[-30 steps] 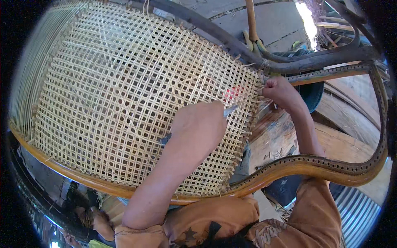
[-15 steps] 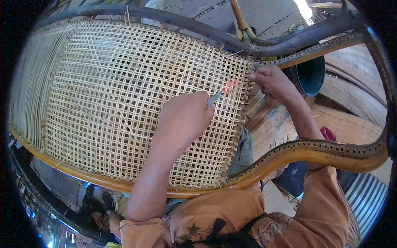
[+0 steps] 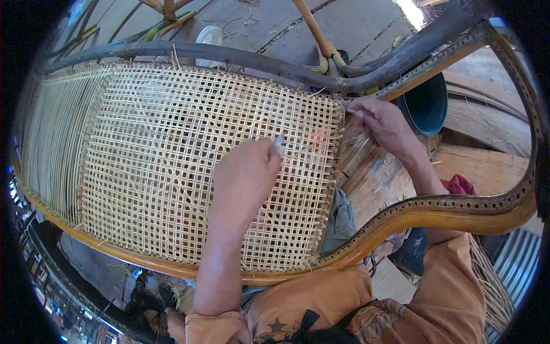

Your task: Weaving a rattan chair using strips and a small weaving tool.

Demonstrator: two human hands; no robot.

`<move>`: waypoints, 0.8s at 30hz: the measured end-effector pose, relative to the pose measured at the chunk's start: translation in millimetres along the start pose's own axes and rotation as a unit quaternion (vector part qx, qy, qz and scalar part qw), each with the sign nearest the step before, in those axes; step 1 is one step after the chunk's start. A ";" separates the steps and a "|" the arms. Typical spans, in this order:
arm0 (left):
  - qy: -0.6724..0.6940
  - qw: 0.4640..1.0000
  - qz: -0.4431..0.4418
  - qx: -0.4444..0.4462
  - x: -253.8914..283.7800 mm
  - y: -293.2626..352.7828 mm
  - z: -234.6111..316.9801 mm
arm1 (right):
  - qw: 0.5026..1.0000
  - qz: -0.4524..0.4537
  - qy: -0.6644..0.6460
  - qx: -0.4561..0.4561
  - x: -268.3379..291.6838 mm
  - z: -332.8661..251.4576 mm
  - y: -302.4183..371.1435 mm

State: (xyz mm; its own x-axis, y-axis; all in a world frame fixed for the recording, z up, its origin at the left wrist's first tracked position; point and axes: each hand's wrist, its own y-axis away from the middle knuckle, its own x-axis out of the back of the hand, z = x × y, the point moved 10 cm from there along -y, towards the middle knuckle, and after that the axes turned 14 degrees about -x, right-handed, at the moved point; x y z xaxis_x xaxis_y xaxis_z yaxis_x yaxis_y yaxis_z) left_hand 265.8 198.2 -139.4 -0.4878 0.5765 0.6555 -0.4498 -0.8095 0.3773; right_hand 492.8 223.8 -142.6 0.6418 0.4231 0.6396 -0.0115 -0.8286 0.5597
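Head view: over the cane panel point(image 3: 160, 132), centre-left, a tool point(image 3: 279, 141) is gripped by the left hand point(image 3: 245, 175); if it slipped, strands could be snagged. Upper right, the right hand's point(image 3: 382, 125) fingers are pinched, on what cannot be told.

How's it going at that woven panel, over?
Left hand gripping slim tool over cane panel. Right hand near panel's upper right corner. Curved wooden rail crosses right forearm.

A head-worn fisheye looks down from close above the woven cane panel point(image 3: 166, 155).
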 end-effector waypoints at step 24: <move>0.030 0.985 -0.161 -0.058 -80.2 -111.3 43.1 | 0.971 -0.128 0.123 -0.163 -33.1 9.9 -24.5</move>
State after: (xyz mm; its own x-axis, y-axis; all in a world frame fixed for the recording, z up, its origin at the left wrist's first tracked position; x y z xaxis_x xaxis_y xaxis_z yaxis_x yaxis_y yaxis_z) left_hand 387.2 237.3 -205.7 -0.3470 0.8095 0.4736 -0.6694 -0.5674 0.4794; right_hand 479.5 226.4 -182.8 0.4541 0.7073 0.5418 -0.1428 -0.5424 0.8279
